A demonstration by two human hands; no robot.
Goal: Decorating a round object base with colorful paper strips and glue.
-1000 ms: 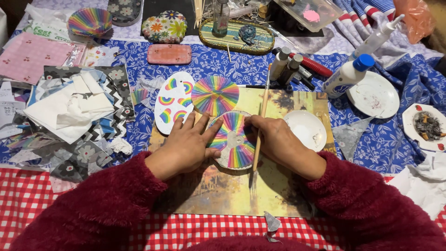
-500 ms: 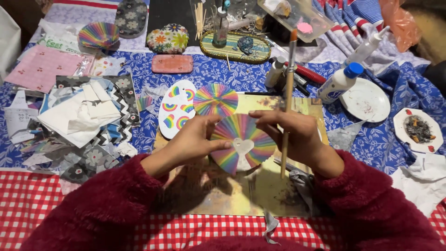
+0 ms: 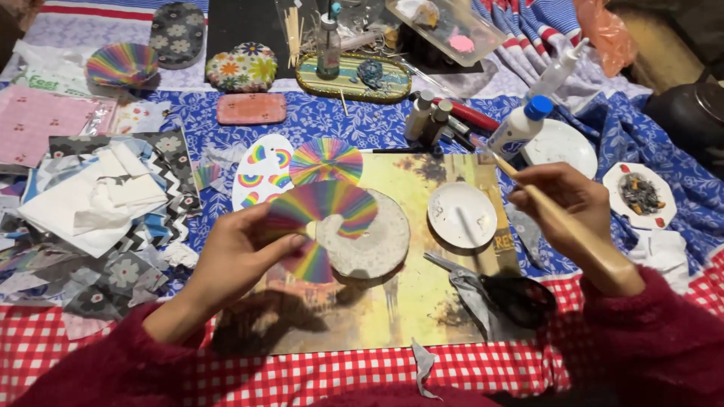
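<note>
My left hand pinches a round rainbow-striped paper and holds it lifted and partly folded over a bare round disc. The disc lies on a yellowish printed mat. My right hand is raised to the right and grips a wooden-handled brush that slants up to the left. A small white dish sits on the mat between my two hands. Another rainbow paper circle lies flat just beyond the lifted one.
Black scissors lie on the mat's right edge. A white glue bottle with a blue cap leans behind a white plate. Piled patterned napkins fill the left. An oval rainbow-print piece, small bottles and decorated trays stand behind.
My left hand has peeled the rainbow paper up off the disc, which now shows bare. My right hand has let go of the paper and swung right with the brush.
</note>
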